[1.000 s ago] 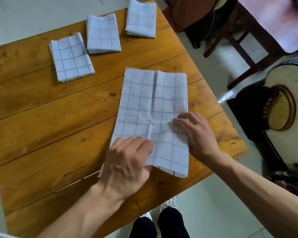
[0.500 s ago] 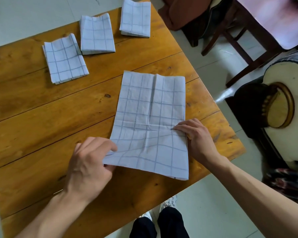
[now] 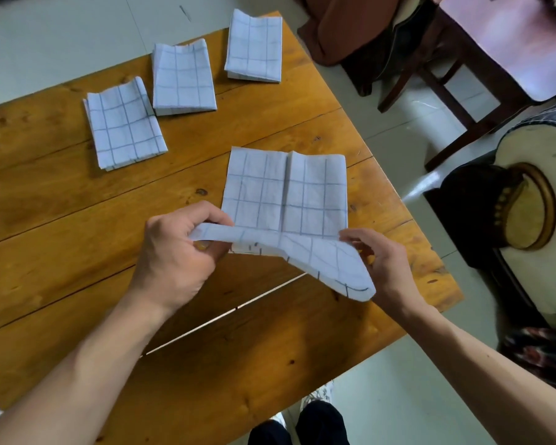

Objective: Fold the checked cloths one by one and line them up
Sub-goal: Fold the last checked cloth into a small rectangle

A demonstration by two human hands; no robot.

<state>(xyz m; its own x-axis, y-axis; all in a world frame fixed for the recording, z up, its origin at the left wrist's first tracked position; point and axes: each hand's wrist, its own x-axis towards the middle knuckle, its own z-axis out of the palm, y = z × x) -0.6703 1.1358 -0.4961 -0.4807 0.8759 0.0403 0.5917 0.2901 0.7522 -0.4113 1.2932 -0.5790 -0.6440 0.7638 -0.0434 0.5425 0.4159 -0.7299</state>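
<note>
Head view: the left hand pinches the near left corner of the checked cloth, fingers curled round the edge. The right hand grips the near right corner, thumb on top. Between both hands the cloth's near half is lifted clear of the wooden table; its far half lies flat just beyond the fingers. Well beyond the left hand three folded cloths lie side by side in a slanted row. A chair stands beyond the right hand, off the table.
</note>
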